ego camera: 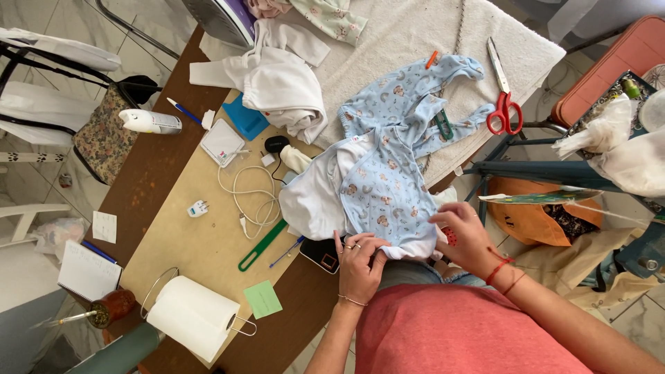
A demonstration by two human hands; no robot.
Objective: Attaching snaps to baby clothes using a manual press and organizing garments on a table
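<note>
A light blue baby garment (388, 173) with small animal prints lies spread across the table edge, its white lining turned out on the left. My left hand (359, 262) presses down on its near hem, fingers closed on the cloth. My right hand (465, 237) grips the same hem at the right corner. A second pale blue printed piece (415, 93) lies just beyond it on a white towel (409, 34).
Red-handled scissors (504, 104) lie on the towel at the right. White clothes (280, 79), a white charger with cable (239, 180), a green tool (262, 244), a paper towel roll (194, 317) and a green note (262, 299) sit on the brown table (149, 173).
</note>
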